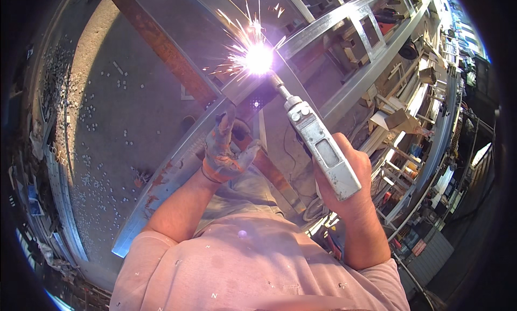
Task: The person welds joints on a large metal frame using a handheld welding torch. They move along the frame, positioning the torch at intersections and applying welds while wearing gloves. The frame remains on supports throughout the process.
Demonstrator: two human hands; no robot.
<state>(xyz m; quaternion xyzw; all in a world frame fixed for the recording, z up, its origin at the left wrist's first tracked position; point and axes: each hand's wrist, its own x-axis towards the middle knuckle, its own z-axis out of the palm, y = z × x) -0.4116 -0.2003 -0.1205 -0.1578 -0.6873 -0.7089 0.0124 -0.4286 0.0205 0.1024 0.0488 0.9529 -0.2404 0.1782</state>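
Observation:
My bare right hand (353,168) is wrapped round a handheld welding gun (329,155) with a pale, boxy body. The gun's narrow nozzle (280,87) points up and to the left at a blinding weld glare (258,59), and sparks spray from it. The glare hides the joint at its centre. Beneath it runs a long metal tube (186,141), slanting down to the left. My left hand (226,152), in a worn grey and orange glove, lies beside this tube with fingers and thumb apart. Nothing shows between them; whether it touches the tube I cannot tell.
A rusty brown beam (164,42) crosses behind the tube at upper left; another rusty length (277,179) passes below. A shiny ladder-like metal frame (361,28) extends to the upper right. Offcuts and a cardboard box (398,120) crowd the right side. Small pale bits dot the floor (129,85).

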